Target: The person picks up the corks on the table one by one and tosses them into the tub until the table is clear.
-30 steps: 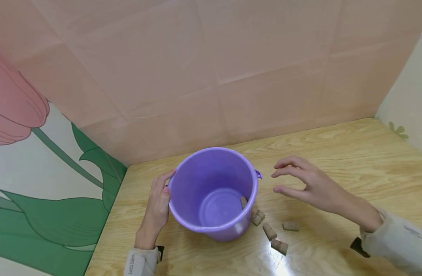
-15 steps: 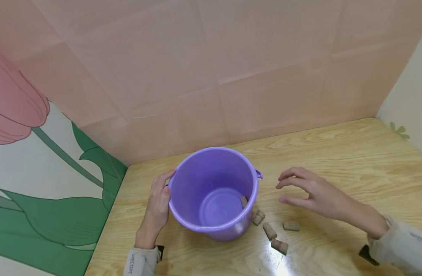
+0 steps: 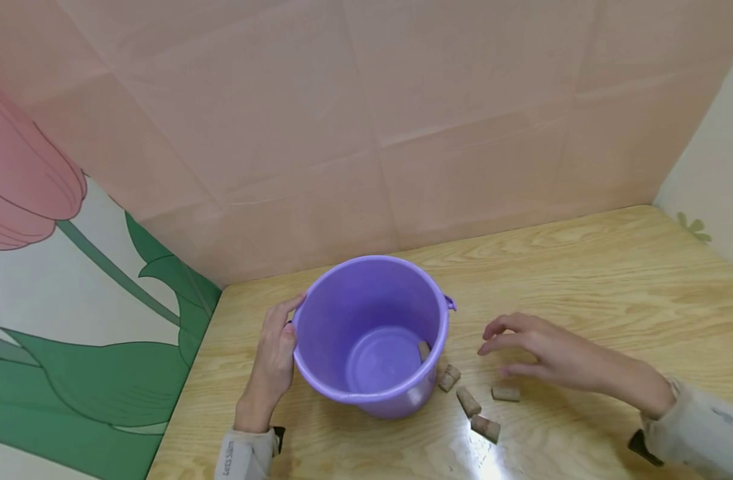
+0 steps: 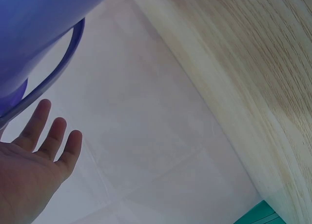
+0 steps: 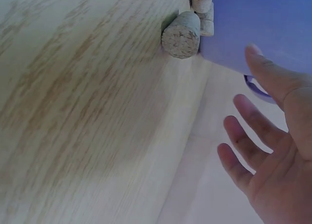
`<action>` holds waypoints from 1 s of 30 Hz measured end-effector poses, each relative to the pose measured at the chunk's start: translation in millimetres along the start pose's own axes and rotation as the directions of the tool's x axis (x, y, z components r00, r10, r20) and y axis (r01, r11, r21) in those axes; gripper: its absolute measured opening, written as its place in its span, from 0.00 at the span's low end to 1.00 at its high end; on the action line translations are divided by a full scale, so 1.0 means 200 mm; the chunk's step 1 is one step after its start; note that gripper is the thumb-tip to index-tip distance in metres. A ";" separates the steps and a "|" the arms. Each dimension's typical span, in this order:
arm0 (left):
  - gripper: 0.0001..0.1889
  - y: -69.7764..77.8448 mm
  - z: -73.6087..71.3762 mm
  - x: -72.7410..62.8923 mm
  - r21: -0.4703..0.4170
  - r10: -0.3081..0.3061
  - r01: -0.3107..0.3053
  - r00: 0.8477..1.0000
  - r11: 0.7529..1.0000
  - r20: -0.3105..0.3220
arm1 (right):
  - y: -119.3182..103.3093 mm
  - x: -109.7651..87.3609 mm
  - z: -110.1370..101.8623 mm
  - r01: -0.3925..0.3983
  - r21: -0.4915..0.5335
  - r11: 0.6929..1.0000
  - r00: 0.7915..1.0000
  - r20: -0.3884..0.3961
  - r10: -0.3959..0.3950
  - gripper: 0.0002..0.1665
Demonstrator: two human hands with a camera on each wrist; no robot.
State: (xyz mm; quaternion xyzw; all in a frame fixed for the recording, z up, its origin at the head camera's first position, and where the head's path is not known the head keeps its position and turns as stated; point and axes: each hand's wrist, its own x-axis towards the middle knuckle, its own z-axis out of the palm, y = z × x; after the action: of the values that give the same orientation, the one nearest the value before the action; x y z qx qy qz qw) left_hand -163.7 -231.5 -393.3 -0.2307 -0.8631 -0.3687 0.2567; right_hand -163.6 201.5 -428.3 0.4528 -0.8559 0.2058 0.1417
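Observation:
A purple bucket (image 3: 366, 327) stands on the wooden table, its mouth facing up towards me. At its left rim, my left hand (image 3: 273, 357) holds the edge; in the left wrist view, several of its fingers (image 4: 53, 138) stick out loosely beside the bucket's handle (image 4: 63, 63). One cork (image 3: 423, 351) lies inside the bucket. Several more lie outside, right of it: a cork by the wall (image 3: 449, 378), a cork in the middle (image 3: 468, 402), a cork nearest me (image 3: 485, 429) and a cork at the right (image 3: 506, 393). My right hand (image 3: 552, 353) hovers above that last one, fingers apart and holding nothing.
The wooden table (image 3: 612, 280) extends to the right. A pinkish sheet (image 3: 366, 133) hangs behind its back edge. On the left stands a panel with a painted tulip (image 3: 24, 173), and a pale wall (image 3: 714, 180) borders the right side.
My right hand has come lower and slightly to the right, closer to the rightmost cork. The left hand, bucket and corks have stayed put.

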 end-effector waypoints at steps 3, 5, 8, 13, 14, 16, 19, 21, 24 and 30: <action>0.25 0.00 0.00 0.00 0.005 0.003 -0.003 1.000 1.000 -0.002 | 0.00 -0.01 0.01 0.002 0.019 1.000 0.999 0.037 -0.003 0.21; 0.25 0.00 0.00 0.00 0.002 0.003 -0.003 1.000 1.000 -0.002 | 0.01 -0.02 0.01 0.004 0.030 1.000 0.999 0.053 -0.005 0.21; 0.25 0.01 0.00 0.00 0.001 0.002 -0.002 1.000 1.000 -0.003 | 0.01 -0.03 0.02 -0.001 0.057 0.998 0.996 0.090 -0.004 0.20; 0.25 0.01 0.00 0.00 -0.002 -0.010 0.010 1.000 1.000 0.004 | 0.02 -0.04 0.03 -0.032 0.192 0.981 0.978 0.208 -0.009 0.19; 0.25 0.01 0.00 0.00 -0.003 -0.014 0.014 1.000 1.000 0.007 | 0.02 -0.04 0.03 -0.039 0.224 0.974 0.974 0.228 -0.014 0.19; 0.25 0.01 -0.01 0.00 -0.006 -0.017 0.017 1.000 1.000 0.009 | 0.03 -0.05 0.04 -0.048 0.273 0.961 0.967 0.252 -0.024 0.21; 0.25 0.01 0.00 0.00 -0.006 -0.013 0.013 1.000 1.000 0.007 | 0.04 -0.06 0.05 -0.059 0.301 0.952 0.961 0.276 -0.028 0.23; 0.25 0.00 0.00 0.00 -0.005 -0.011 0.011 1.000 1.000 0.006 | 0.04 -0.06 0.05 -0.063 0.299 0.952 0.958 0.287 -0.027 0.24; 0.25 0.00 0.00 0.00 -0.004 -0.006 0.006 1.000 1.000 0.003 | 0.04 -0.06 0.05 -0.064 0.310 0.948 0.955 0.296 -0.032 0.25; 0.24 0.00 0.00 0.01 -0.005 0.009 -0.009 1.000 1.000 -0.004 | 0.04 -0.06 0.06 -0.050 0.373 0.926 0.950 0.305 -0.072 0.23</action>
State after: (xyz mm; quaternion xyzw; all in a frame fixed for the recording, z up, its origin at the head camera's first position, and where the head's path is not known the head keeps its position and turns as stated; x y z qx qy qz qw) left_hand -164.5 -230.7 -392.6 -0.2344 -0.8605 -0.3704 0.2595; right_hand -165.1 208.8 -445.4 0.5033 -0.8093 0.2909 -0.0840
